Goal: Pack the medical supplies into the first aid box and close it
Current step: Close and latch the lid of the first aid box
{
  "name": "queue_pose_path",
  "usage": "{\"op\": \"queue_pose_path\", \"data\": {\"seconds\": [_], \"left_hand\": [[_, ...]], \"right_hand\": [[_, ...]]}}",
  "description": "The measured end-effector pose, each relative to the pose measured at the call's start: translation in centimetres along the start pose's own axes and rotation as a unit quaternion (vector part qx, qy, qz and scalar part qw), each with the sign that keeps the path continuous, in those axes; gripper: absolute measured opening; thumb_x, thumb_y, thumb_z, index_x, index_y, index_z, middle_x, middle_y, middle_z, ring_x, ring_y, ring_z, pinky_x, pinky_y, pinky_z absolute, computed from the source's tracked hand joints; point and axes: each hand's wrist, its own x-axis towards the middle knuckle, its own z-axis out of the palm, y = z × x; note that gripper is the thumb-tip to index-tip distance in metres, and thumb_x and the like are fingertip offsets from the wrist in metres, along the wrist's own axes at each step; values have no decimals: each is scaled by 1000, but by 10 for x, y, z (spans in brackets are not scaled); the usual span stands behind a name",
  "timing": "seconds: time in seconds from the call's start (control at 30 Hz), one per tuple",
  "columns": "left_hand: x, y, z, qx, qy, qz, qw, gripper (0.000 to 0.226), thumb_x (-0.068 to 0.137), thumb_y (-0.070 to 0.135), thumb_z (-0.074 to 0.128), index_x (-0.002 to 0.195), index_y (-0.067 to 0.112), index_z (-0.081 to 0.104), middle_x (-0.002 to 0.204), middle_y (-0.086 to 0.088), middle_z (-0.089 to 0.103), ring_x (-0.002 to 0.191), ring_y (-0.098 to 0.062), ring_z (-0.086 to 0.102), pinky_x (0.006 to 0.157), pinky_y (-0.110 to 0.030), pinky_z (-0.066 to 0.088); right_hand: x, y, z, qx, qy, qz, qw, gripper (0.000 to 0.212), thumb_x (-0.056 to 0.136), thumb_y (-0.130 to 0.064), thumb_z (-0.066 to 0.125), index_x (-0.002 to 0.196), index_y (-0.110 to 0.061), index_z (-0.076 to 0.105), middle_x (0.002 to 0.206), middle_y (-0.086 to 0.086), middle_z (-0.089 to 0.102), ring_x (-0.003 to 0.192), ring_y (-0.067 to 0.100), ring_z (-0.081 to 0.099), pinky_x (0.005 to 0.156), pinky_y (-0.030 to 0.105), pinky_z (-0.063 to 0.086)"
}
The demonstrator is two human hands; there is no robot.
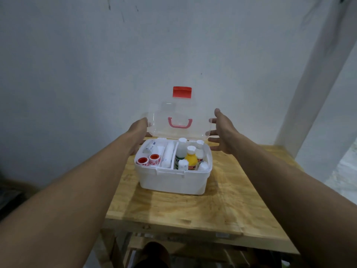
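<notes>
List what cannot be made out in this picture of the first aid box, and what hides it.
Fingers of the left hand, head view: hidden behind the hand itself and the lid edge, so the grip is unclear.
Labels on the bottles, head view: too small and blurred to read.
Bottle bases, head view: hidden by the box front wall.
Legs of the table, head view: cut off by the bottom edge.

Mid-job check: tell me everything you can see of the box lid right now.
The lid looks like clear, glossy plastic with rounded corners. It stands open, roughly upright, hinged along the back edge of the white first aid box. A pink handle sits at its middle and a red latch sticks up from its top edge. The left hand is at its left edge, the right hand, fingers spread, by its right edge; actual contact is unclear.
</notes>
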Motion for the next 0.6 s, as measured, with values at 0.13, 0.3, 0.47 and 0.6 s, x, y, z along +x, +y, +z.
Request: {"op": "queue_pose_path", "data": {"seconds": [0.13, 0.3, 0.47, 0.6], "left_hand": [[-11, -1, -3, 16, 3, 14, 1000, 60, 103, 57, 23, 139, 22, 55, 131, -14, 60, 121, -34, 57, 110, -49, 42], [-30, 2, -10, 37, -3, 13, 999, 84, 93, 77, 11, 146, 25, 50, 148, -11, 51, 135, -36, 46, 115, -55, 33], [-55, -1, -20, 32, -12, 16, 999, 95, 85, 87, 12, 149, 27, 47, 151, -9, 49, 139, -36, 42, 117, -57, 29], [-70, -9, -27, 29, -21, 10, 999, 85, 86, 84, 24, 147, 30, 47, 153, -5, 48, 139, -35, 43, 116, -59, 29]], "right_hand": [[-7, -6, -6, 0, 3, -13, 1000, 76, 97, -70, 21, 147, -19, 47, 150, 17, 47, 139, 38, 40, 111, 60, 34], [-23, -10, -10, -19, -3, -28, 999, 77, 96, -72, 23, 142, -18, 51, 149, 13, 48, 139, 37, 40, 109, 61, 33], [-50, -4, -13, -57, -21, -49, 997, 77, 94, -73, 30, 145, -19, 48, 152, 10, 44, 143, 34, 35, 109, 60, 30], [-68, 6, -15, -98, -9, -71, 993, 70, 95, -66, 40, 150, -23, 43, 153, 1, 45, 140, 29, 38, 104, 56, 34]]}}
